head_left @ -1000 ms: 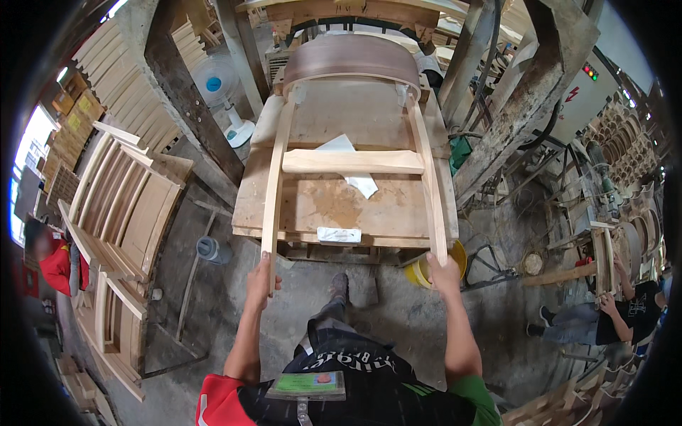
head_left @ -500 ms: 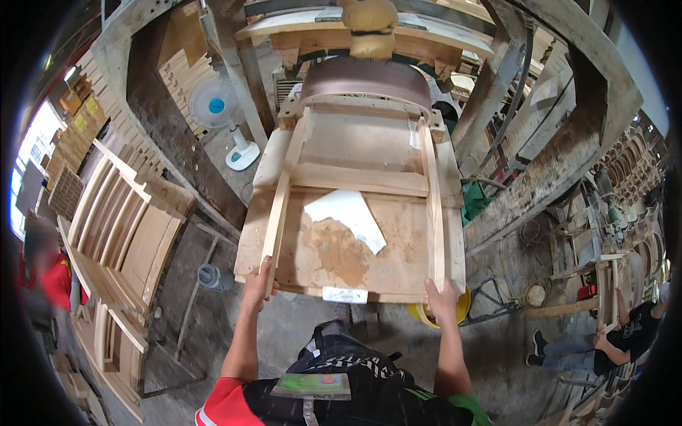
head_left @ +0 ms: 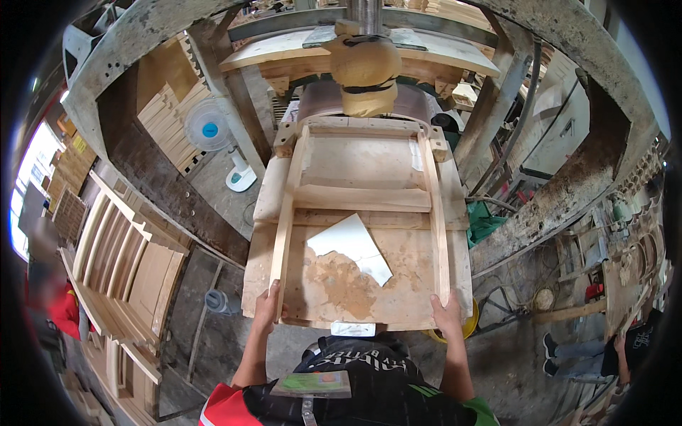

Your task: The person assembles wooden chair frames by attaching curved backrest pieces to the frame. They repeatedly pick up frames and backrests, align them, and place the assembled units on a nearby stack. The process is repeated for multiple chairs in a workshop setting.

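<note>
A pale wooden chair-like frame lies on a worn board table, with two long side rails and a cross rail between them. My left hand is closed round the near end of the left rail, thumb on top. On the right rail's near end my right hand grips likewise, its fingers partly hidden underneath. At the far end the frame meets a brown curved panel. A tan, tape-wrapped padded block hangs over that panel from a metal shaft and hides its middle.
A white sheet piece lies on the board inside the frame. Heavy metal machine arms flank the table. Left are a fan, a grey bucket and stacked curved wooden parts. A yellow tub sits below right; people stand at both sides.
The padded block now appears lower over the curved panel and covers more of it. My view has shifted, so table and frame sit lower in the picture. Both hands keep their grip.
</note>
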The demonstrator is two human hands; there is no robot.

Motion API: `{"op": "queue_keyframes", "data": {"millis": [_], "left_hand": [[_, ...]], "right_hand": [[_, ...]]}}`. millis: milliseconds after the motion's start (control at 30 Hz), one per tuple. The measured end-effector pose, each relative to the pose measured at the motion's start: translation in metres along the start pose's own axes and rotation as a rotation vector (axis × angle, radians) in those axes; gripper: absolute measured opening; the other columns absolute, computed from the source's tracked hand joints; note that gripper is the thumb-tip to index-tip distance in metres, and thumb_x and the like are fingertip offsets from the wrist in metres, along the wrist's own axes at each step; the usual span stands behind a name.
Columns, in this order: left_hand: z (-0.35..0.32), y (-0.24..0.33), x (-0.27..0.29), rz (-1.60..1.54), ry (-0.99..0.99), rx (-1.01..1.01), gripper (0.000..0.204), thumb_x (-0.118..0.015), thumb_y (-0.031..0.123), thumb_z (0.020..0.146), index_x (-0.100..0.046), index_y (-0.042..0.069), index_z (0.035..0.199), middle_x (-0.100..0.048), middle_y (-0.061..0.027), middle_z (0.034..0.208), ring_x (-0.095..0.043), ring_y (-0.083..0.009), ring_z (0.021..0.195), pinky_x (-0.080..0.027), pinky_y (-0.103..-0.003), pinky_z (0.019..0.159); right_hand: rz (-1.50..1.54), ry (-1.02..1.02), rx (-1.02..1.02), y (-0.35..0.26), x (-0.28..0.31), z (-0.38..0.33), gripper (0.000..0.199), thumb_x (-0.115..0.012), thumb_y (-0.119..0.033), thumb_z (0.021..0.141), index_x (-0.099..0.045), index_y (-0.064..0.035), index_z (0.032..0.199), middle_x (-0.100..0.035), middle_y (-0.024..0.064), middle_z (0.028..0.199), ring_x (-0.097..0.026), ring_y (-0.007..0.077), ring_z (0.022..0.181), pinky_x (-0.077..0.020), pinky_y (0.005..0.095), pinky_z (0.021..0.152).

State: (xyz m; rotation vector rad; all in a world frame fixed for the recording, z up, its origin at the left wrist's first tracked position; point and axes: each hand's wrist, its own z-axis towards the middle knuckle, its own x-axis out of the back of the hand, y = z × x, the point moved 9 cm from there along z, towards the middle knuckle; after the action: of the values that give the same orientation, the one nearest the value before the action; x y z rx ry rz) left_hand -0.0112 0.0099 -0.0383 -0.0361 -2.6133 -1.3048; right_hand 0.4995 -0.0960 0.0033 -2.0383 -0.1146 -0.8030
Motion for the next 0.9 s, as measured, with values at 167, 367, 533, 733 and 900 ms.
{"op": "queue_keyframes", "data": {"millis": [167,367,533,733,900], "left_hand": [[0.003,0.0,0.002,0.003,-0.004,-0.02,0.074,-0.057,0.068,0.097,-0.064,-0.002,0.118,-0.064,-0.0097,0.067,-0.062,-0.016,0.048,-0.04,-0.028,0.038],[-0.002,0.003,-0.001,-0.009,-0.013,-0.039,0.067,-0.055,0.064,0.1,-0.064,-0.001,0.115,-0.063,-0.0091,0.065,-0.062,-0.0153,0.048,-0.043,-0.028,0.041],[-0.001,0.003,-0.002,-0.014,-0.029,-0.04,0.066,-0.054,0.063,0.1,-0.063,-0.001,0.114,-0.063,-0.0088,0.065,-0.06,-0.015,0.047,-0.042,-0.028,0.04],[0.005,0.0,-0.003,-0.017,-0.046,-0.056,0.067,-0.052,0.064,0.101,-0.062,-0.001,0.116,-0.063,-0.0087,0.065,-0.06,-0.0147,0.047,-0.037,-0.027,0.036],[0.007,-0.005,0.001,-0.005,-0.027,-0.051,0.067,-0.052,0.064,0.101,-0.062,-0.001,0.115,-0.063,-0.0089,0.065,-0.06,-0.0146,0.047,-0.036,-0.027,0.036]], "right_hand": [[0.132,-0.042,-0.09,-0.007,-0.002,-0.002,0.082,-0.074,-0.037,0.095,-0.038,0.0084,0.153,-0.048,0.0277,0.153,-0.042,0.0366,0.145,-0.0321,0.04,0.12],[0.135,-0.017,0.003,-0.005,-0.001,0.001,0.078,-0.073,-0.035,0.096,-0.04,0.0102,0.15,-0.049,0.0293,0.15,-0.044,0.0369,0.143,-0.0323,0.0402,0.12],[0.104,-0.046,-0.018,-0.008,-0.003,0.001,0.082,-0.074,-0.036,0.095,-0.038,0.0114,0.151,-0.044,0.0309,0.154,-0.038,0.0374,0.148,-0.0272,0.0408,0.124],[0.098,-0.019,-0.026,0.006,-0.005,0.007,0.085,-0.075,-0.036,0.095,-0.035,0.0113,0.153,-0.041,0.0306,0.157,-0.034,0.0371,0.15,-0.0246,0.0402,0.125],[0.103,-0.048,-0.094,0.003,-0.006,0.005,0.086,-0.075,-0.036,0.095,-0.034,0.0108,0.153,-0.04,0.0306,0.157,-0.034,0.0371,0.15,-0.0254,0.04,0.125]]}}
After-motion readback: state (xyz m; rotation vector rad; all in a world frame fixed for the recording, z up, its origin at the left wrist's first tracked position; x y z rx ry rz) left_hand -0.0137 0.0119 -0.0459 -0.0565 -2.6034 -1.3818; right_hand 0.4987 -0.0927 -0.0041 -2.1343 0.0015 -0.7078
